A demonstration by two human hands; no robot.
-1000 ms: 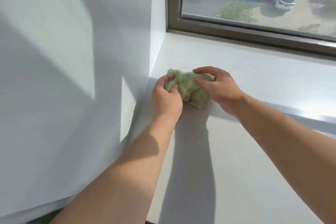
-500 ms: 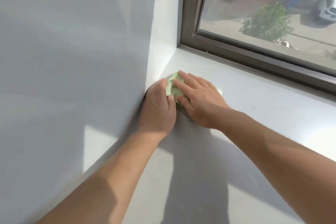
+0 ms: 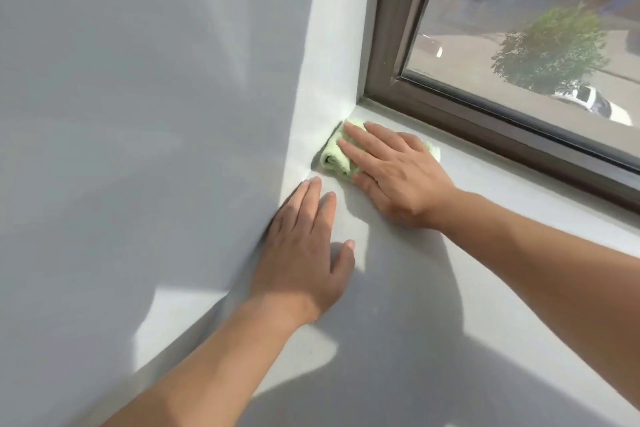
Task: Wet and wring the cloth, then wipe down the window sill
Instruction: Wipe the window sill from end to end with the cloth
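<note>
The big plain grey wall [image 3: 138, 114] fills the left side. One window with a dark brown frame [image 3: 485, 121] sits at the top right. Under it lies one flat white window sill [image 3: 485, 288]. There are two hands. The left hand [image 3: 301, 253] lies flat on the sill by the wall, its grip spread, holding nothing. The right hand [image 3: 398, 177] presses straight fingers on one small soft green cloth [image 3: 334, 158], bunched in the sill's far left corner. The cloth looks light, floppy and likely damp. It should slide best under a flat palm on its middle.
</note>
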